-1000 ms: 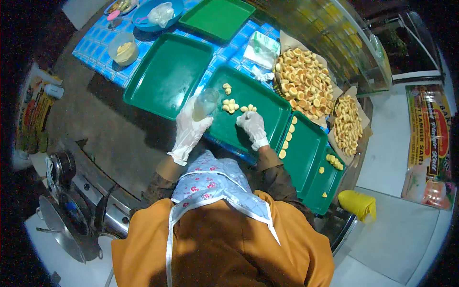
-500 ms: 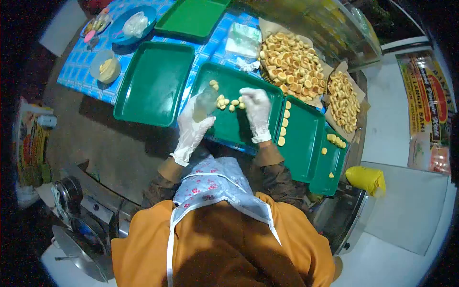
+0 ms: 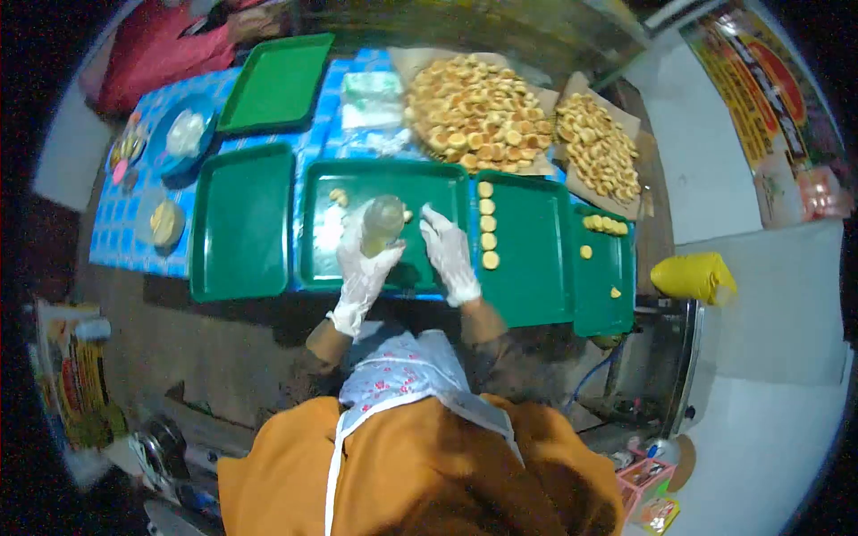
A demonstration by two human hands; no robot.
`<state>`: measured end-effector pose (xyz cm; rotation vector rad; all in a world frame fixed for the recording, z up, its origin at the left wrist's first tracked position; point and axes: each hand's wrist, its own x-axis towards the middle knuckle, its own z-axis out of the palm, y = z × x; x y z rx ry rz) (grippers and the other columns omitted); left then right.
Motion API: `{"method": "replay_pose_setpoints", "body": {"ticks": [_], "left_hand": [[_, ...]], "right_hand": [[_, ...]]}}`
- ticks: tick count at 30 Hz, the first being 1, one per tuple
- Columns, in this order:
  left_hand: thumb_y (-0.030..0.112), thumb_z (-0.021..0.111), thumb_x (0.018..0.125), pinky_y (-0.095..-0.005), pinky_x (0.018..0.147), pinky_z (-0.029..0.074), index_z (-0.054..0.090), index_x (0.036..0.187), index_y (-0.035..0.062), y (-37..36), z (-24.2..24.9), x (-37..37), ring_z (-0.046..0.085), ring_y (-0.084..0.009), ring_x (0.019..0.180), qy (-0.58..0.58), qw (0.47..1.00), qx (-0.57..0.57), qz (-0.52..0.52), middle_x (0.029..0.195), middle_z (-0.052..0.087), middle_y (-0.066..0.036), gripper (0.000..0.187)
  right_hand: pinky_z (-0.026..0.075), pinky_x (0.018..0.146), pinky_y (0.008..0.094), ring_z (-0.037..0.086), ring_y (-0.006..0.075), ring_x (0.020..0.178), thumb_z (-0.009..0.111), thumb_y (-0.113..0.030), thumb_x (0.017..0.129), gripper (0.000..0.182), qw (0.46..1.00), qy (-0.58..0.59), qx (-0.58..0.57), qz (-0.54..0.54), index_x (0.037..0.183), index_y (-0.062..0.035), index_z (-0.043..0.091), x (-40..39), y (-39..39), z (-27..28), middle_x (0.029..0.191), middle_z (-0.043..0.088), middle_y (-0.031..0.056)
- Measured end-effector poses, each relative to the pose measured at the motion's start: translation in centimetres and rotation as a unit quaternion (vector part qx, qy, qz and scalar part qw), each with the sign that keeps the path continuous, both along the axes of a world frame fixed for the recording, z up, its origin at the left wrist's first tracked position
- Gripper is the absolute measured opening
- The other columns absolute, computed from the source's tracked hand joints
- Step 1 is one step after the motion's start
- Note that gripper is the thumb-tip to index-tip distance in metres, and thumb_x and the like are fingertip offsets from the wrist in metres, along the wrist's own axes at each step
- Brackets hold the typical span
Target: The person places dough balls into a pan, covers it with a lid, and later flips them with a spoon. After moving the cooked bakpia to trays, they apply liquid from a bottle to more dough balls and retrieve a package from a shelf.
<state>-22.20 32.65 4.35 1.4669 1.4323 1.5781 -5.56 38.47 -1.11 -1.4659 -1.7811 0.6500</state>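
My white-gloved left hand (image 3: 362,272) is wrapped round a clear, rounded cup (image 3: 383,223) over the middle green tray (image 3: 313,250). A small pale dough piece (image 3: 407,216) shows just right of the cup, and a few more dough pieces (image 3: 338,197) lie at the tray's upper left. My gloved right hand (image 3: 449,257) is over the tray's right side, fingers drawn together near the cup. Whether anything is pinched in those fingertips I cannot make out. The cup and my left hand hide part of the tray.
To the right, a green tray (image 3: 527,268) holds a column of round pieces (image 3: 488,224); another tray (image 3: 603,299) adjoins it. Heaped baked cookies (image 3: 478,112) lie behind. On the left are a tray (image 3: 241,223), a tub of dough (image 3: 164,225) and a blue bowl (image 3: 206,134).
The camera view has turned, so the trays look straighter and sit further left. My right hand has come closer to the cup, which my left hand still holds; the dough pieces beside it are mostly hidden.
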Motion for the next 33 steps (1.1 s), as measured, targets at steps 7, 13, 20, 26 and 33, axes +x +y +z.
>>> {"method": "replay_pose_setpoints", "body": {"ticks": [7, 13, 20, 26, 33], "left_hand": [[0.007, 0.079, 0.073, -0.0377, 0.101, 0.049, 0.053, 0.137, -0.0014, -0.5, 0.7, 12.1, 0.061, -0.0273, 0.118, -0.012, 0.978, -0.075, -0.196, 0.129, 0.062, -0.017, 0.069], [0.002, 0.080, 0.070, -0.0373, 0.102, 0.048, 0.052, 0.138, -0.0034, -5.6, 1.6, 24.3, 0.059, -0.0286, 0.120, 0.035, 0.909, -0.064, -0.411, 0.130, 0.061, -0.016, 0.074], [0.015, 0.084, 0.076, -0.0359, 0.104, 0.047, 0.043, 0.147, 0.0013, -14.2, -0.2, 38.0, 0.057, -0.0240, 0.123, 0.003, 0.705, -0.169, -0.689, 0.139, 0.056, -0.014, 0.083], [0.019, 0.082, 0.078, -0.0429, 0.111, 0.040, 0.042, 0.151, 0.0065, -18.1, 2.2, 45.8, 0.052, -0.0375, 0.130, 0.238, 0.606, -0.042, -0.758, 0.143, 0.052, -0.023, 0.084], [0.015, 0.073, 0.086, -0.0404, 0.114, 0.036, 0.050, 0.142, -0.0049, -14.3, -1.9, 53.1, 0.048, -0.0325, 0.137, 0.227, 0.614, -0.239, -0.717, 0.145, 0.051, -0.024, 0.064]], "right_hand": [[0.039, 0.107, 0.0405, 0.057, 0.0281, 0.121, 0.078, -0.020, 0.080, 0.040, 0.981, 0.073, 0.164, -0.077, 0.118, -0.0099, 0.071, 11.8, -8.4, 13.7, 0.128, 0.065, 0.0137], [0.037, 0.106, 0.0478, 0.047, 0.0400, 0.123, 0.079, -0.035, 0.074, 0.032, 0.981, -0.048, 0.080, -0.168, 0.090, -0.0077, 0.075, 21.6, -18.6, 12.5, 0.130, 0.057, 0.0208], [0.041, 0.093, 0.0421, 0.060, 0.0283, 0.100, 0.077, -0.032, 0.074, 0.024, 0.943, -0.058, -0.024, -0.326, 0.077, -0.0083, 0.073, 32.1, -32.4, 11.8, 0.096, 0.070, 0.0096], [0.051, 0.090, 0.0414, 0.065, 0.0312, 0.099, 0.066, -0.029, 0.087, 0.024, 0.911, -0.165, 0.115, -0.359, 0.103, -0.0114, 0.072, 40.4, -47.7, 6.3, 0.101, 0.067, 0.0094], [0.048, 0.060, 0.0336, 0.059, 0.0214, 0.069, 0.069, -0.014, 0.080, 0.007, 0.817, -0.038, 0.066, -0.571, 0.085, -0.0168, 0.073, 49.0, -61.5, 3.6, 0.073, 0.055, 0.0042]]}}
